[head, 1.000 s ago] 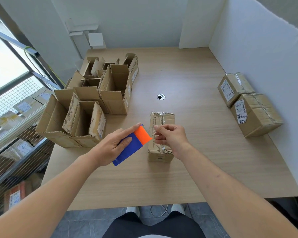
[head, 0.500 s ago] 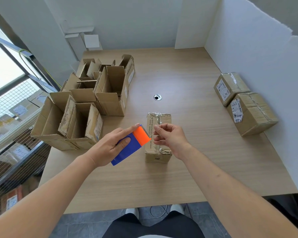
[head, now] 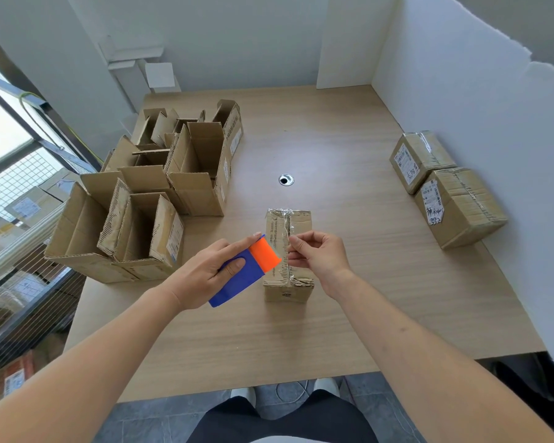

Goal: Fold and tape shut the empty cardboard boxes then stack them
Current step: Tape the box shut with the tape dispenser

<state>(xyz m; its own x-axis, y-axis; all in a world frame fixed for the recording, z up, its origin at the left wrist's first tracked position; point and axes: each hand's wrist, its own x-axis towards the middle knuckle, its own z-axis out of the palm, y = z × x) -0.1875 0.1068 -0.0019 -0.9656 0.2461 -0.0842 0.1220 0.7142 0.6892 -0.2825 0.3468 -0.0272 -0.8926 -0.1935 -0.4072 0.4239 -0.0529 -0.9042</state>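
One small box [head: 288,251] sits mid-table w/ tape [head: 283,247] on top; right hand [head: 317,255] fingers pinch the tape end, left hand [head: 205,276] grips the tape tool [head: 247,270], so a crooked pull could wrinkle it & leave flaps loose.

One head-worn wide-angle view looks forward and down, close above the table [head: 333,330].

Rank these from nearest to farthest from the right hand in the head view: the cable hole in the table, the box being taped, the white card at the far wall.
1. box being taped, under the right hand
2. cable hole, mid-table beyond the box
3. white card, far left wall
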